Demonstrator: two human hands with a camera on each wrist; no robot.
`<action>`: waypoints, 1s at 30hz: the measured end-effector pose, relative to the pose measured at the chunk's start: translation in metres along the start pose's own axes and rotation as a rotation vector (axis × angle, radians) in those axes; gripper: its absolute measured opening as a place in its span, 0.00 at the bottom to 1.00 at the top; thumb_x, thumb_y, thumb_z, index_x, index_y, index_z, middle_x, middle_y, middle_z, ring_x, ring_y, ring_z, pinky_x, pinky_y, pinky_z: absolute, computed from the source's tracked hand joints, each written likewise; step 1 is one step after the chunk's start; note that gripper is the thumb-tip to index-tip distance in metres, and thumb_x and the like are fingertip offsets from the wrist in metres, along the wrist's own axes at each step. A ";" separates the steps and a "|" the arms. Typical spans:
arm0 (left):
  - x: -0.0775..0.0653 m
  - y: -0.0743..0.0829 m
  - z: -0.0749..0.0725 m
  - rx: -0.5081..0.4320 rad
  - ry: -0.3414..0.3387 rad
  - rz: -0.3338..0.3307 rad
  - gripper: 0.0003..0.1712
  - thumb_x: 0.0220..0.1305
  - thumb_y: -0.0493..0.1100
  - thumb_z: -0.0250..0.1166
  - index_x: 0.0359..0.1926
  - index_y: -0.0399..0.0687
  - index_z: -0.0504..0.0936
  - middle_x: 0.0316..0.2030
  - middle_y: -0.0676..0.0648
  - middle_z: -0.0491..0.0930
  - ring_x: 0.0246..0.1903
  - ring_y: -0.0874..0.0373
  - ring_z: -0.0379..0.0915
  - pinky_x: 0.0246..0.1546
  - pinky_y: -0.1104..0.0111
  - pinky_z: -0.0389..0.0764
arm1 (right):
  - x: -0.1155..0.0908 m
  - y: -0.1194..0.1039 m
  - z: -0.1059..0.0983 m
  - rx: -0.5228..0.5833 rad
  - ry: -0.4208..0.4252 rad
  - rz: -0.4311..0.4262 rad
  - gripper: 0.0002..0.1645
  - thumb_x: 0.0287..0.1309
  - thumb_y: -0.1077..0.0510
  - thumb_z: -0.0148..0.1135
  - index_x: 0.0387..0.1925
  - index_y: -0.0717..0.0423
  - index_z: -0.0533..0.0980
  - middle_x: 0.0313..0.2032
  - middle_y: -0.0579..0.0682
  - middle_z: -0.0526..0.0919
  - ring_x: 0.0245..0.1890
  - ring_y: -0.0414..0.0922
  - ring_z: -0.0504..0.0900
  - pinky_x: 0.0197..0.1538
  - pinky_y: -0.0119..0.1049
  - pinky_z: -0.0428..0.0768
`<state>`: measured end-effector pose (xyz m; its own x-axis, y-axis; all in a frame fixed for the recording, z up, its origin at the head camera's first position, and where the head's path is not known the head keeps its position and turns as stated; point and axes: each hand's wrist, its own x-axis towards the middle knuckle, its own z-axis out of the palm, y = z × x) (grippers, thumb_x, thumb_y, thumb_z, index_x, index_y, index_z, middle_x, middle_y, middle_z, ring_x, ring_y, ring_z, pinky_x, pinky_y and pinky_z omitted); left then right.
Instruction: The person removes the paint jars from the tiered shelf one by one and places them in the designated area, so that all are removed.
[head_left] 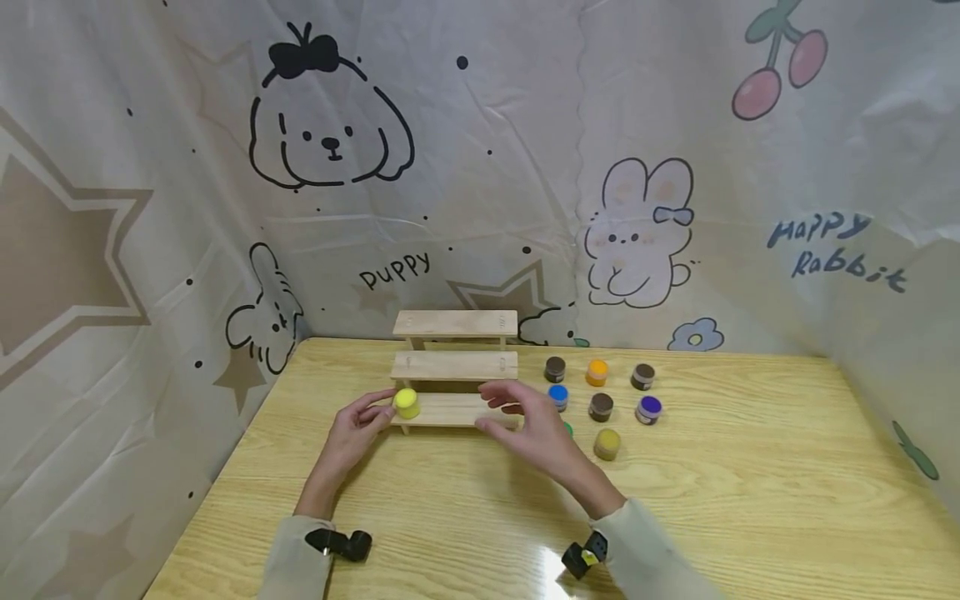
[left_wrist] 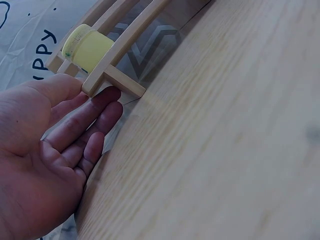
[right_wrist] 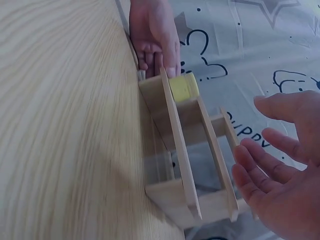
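Observation:
A small yellow jar (head_left: 407, 403) stands upright at the left end of the lowest step of a three-tier wooden rack (head_left: 456, 364). My left hand (head_left: 354, 436) is at that end, its thumb and index fingertips right beside the jar. In the left wrist view, the other fingers (left_wrist: 97, 127) hang loosely bent around the end of the step, below the jar. Over the right end of the same step is my right hand (head_left: 531, 425), thumb and fingers spread apart with nothing between them.
Right of the rack stand several small jars, among them an orange one (head_left: 597, 372), a blue one (head_left: 558, 397), a purple one (head_left: 648, 409) and a mustard one (head_left: 607, 444). A green jar (head_left: 568, 429) is mostly hidden by my right hand. A printed cloth (head_left: 487, 167) hangs behind the table.

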<state>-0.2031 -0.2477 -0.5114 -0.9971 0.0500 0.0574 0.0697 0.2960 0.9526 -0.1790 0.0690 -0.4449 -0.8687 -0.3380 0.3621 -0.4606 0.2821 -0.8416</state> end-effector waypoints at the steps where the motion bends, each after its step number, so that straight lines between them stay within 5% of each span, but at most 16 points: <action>1: 0.000 0.000 0.000 0.003 -0.001 -0.002 0.22 0.75 0.43 0.64 0.66 0.45 0.79 0.49 0.39 0.87 0.47 0.62 0.82 0.47 0.74 0.78 | 0.002 -0.001 0.003 0.001 0.000 -0.006 0.24 0.59 0.59 0.76 0.57 0.55 0.79 0.52 0.53 0.85 0.51 0.49 0.83 0.55 0.49 0.81; 8: 0.000 0.000 0.001 0.005 0.000 -0.015 0.22 0.75 0.44 0.64 0.66 0.45 0.79 0.50 0.39 0.86 0.47 0.62 0.82 0.48 0.73 0.78 | 0.016 -0.004 0.021 0.020 -0.025 -0.006 0.24 0.60 0.59 0.75 0.56 0.54 0.79 0.52 0.49 0.84 0.51 0.50 0.83 0.56 0.49 0.81; 25: 0.001 0.000 -0.001 -0.046 -0.006 -0.009 0.22 0.74 0.42 0.64 0.66 0.43 0.79 0.50 0.37 0.86 0.48 0.63 0.82 0.48 0.74 0.78 | 0.042 -0.003 0.064 0.046 -0.095 0.001 0.26 0.62 0.62 0.71 0.60 0.64 0.76 0.56 0.62 0.82 0.52 0.59 0.83 0.57 0.54 0.80; 30: 0.001 0.001 -0.001 -0.037 -0.001 -0.011 0.22 0.74 0.42 0.64 0.65 0.42 0.79 0.50 0.38 0.86 0.49 0.62 0.82 0.48 0.74 0.78 | 0.049 0.000 0.073 0.001 -0.093 -0.013 0.26 0.62 0.62 0.72 0.59 0.65 0.77 0.54 0.62 0.83 0.52 0.57 0.83 0.58 0.49 0.79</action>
<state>-0.2041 -0.2480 -0.5104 -0.9978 0.0475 0.0467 0.0575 0.2614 0.9635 -0.2084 -0.0134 -0.4568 -0.8421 -0.4231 0.3344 -0.4713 0.2762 -0.8376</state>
